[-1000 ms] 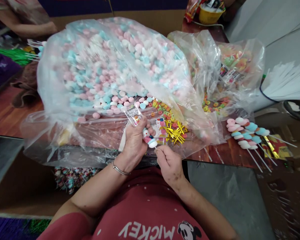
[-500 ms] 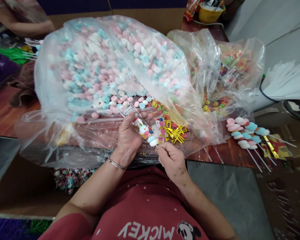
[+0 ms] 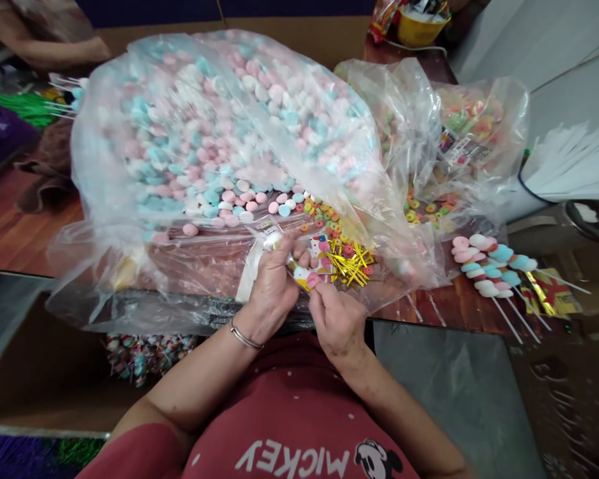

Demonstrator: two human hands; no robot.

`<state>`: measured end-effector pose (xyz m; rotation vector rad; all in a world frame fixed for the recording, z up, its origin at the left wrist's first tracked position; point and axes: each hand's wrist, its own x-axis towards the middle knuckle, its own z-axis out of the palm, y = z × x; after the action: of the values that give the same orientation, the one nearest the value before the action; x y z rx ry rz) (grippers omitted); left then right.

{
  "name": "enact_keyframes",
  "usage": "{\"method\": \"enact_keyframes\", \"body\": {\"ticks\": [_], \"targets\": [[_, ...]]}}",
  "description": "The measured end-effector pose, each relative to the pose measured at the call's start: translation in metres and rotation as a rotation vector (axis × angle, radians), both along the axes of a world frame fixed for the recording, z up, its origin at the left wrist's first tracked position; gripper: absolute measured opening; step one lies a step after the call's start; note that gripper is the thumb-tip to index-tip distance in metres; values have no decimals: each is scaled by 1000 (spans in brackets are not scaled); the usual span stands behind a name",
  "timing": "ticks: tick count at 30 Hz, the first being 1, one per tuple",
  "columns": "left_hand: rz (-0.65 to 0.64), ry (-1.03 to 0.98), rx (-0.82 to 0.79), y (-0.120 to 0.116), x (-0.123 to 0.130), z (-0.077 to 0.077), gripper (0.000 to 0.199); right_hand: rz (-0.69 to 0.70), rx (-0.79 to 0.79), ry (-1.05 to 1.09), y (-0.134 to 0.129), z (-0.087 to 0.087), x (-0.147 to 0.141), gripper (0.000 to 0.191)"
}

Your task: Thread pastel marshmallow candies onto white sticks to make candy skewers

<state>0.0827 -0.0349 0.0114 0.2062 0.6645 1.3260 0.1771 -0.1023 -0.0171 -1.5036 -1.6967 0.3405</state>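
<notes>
Left hand [image 3: 274, 283] grips candy skewer [image 3: 302, 274] in its sleeve, over desk [image 3: 10, 233] edge. Right hand [image 3: 335, 318] pinches the stick end. Best: keep sleeve taut, push straight, don't snag gold ties [image 3: 349, 259].

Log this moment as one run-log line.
left hand: holds candy skewer in clear sleeve | right hand: pinches skewer's lower end | beside: gold twist ties

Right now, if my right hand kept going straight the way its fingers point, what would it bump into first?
The right hand points up and away from you. First in line looks like the candy skewer in its clear sleeve that the left hand holds; beyond it lie the gold twist ties. Depth is hard to judge.
</notes>
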Motion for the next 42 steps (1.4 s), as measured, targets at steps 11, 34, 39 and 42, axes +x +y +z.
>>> {"method": "enact_keyframes", "body": {"ticks": [11,34,39,42], "targets": [[11,76,45,1,-2,6,37,115,-42,-198,-11,9,13,29],[-174,510,174,-36,4,-15,34,118,114,-63,-7,13,13,24],[-204,742,197,-36,-1,-12,32,-11,213,-123,-7,26,15,31],[-188,792,376,-41,3,-14,14,78,72,-178,-1,31,23,38]]}}
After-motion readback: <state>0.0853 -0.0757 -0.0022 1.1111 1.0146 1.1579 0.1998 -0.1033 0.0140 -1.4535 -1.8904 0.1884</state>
